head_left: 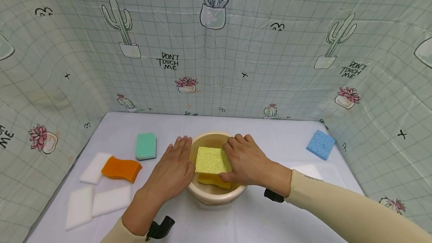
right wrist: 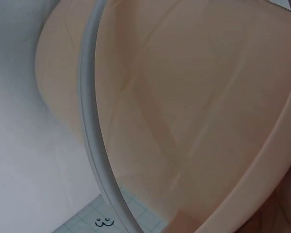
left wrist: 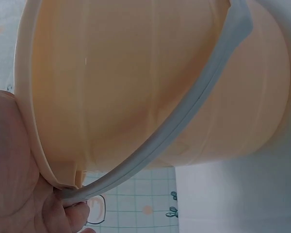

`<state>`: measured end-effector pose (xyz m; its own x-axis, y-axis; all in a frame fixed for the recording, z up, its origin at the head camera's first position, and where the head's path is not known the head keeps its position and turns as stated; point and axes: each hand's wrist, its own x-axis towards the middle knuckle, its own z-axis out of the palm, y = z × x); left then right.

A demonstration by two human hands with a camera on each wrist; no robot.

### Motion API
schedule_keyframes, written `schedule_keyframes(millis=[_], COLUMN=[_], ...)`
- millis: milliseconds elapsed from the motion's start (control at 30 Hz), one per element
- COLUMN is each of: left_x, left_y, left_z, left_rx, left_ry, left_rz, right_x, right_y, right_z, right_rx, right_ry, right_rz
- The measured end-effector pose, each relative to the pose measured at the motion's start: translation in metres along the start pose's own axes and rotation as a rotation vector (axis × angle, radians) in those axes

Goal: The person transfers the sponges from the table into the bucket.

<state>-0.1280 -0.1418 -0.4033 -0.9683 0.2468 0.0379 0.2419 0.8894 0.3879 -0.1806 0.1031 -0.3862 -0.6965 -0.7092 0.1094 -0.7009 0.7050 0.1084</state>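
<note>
A cream bucket stands upright in the middle of the white table in the head view. My right hand reaches over its right rim and grips a light yellow sponge at the bucket's mouth. Below it, a darker yellow sponge lies inside the bucket, partly hidden. My left hand rests on the left rim with its fingers straight. In the left wrist view, the bucket's grey handle hangs down along the outside wall, its end close to my fingers. The right wrist view shows the bucket wall beneath my hand.
Left of the bucket lie a green sponge, an orange sponge and several white sponges. A blue sponge sits at the far right. A patterned curtain encloses the table's back and sides.
</note>
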Motion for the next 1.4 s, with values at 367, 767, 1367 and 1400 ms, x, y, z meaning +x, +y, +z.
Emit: schedule_keyframes(millis=[367, 767, 1367, 1400], left_x=[0.0, -0.001, -0.001, -0.001], left_y=[0.001, 0.0, -0.001, -0.001], left_z=[-0.001, -0.002, 0.002, 0.002], left_rx=[-0.01, -0.007, -0.017, -0.019], left_ry=[0.017, 0.01, 0.03, 0.033], left_rz=[0.013, 0.018, 0.018, 0.019], right_x=[-0.003, -0.007, -0.02, -0.022], right_y=[0.0, 0.01, 0.047, 0.053], right_z=[0.001, 0.006, 0.006, 0.006], right_rx=[-0.026, -0.096, -0.146, -0.157], right_ry=[0.048, 0.224, 0.395, 0.406], right_rz=[0.001, -0.007, -0.04, -0.04])
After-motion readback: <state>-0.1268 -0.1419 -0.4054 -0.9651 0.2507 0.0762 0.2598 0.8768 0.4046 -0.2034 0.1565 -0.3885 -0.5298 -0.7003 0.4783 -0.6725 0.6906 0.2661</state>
